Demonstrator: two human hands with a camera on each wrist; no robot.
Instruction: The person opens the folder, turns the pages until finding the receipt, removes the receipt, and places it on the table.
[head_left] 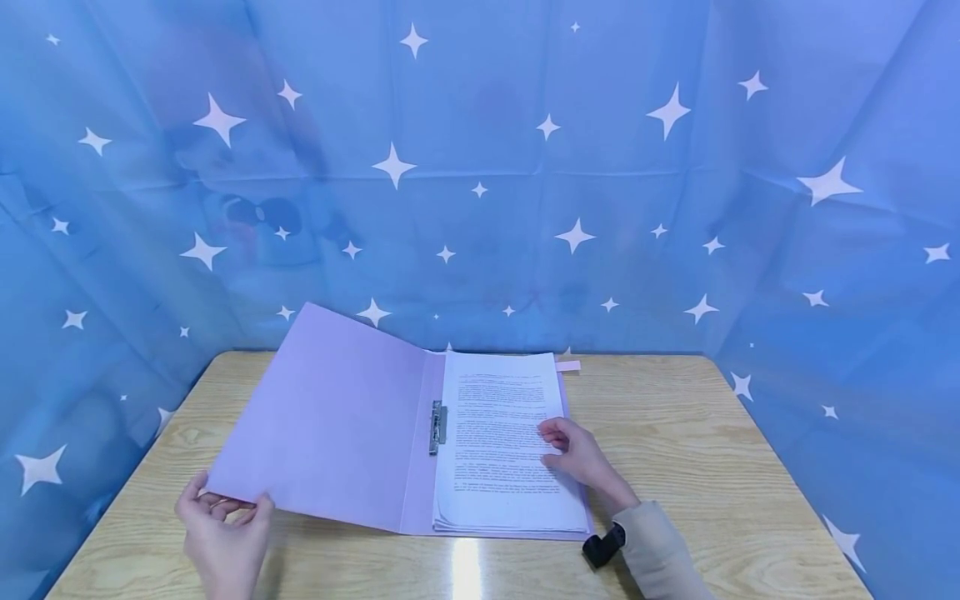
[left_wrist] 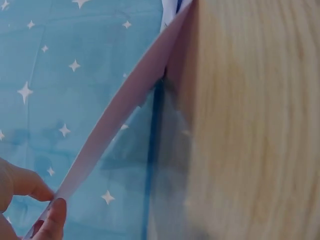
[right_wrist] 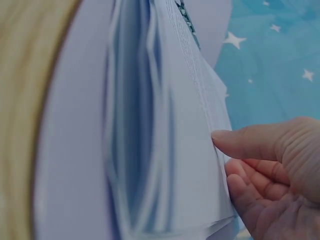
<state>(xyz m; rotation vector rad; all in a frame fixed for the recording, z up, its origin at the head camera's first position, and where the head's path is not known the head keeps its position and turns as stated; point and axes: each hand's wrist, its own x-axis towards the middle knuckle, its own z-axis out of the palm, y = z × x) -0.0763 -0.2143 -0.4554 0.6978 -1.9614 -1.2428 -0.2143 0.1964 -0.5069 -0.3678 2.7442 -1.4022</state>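
A lilac folder (head_left: 322, 425) lies spread on the table, its left cover raised at a slant. My left hand (head_left: 225, 533) pinches the near left corner of that cover between thumb and fingers; the left wrist view shows the cover (left_wrist: 117, 112) edge-on, leaving the fingers. On the folder's right side rests a stack of printed paper (head_left: 498, 450), beside a metal clip (head_left: 436, 427) near the spine. At the stack's right edge, my right hand (head_left: 576, 454) touches the paper with thumb and loosely bent fingers. The right wrist view shows gaps between sheets (right_wrist: 165, 150) beside the hand (right_wrist: 270, 175).
A wooden table (head_left: 712, 467) extends on both sides of the folder. Behind it hangs a blue curtain (head_left: 480, 217) with white stars. A pale pink tab (head_left: 567, 366) sticks out at the folder's upper right. A black wrist device (head_left: 603, 546) sits by the right sleeve.
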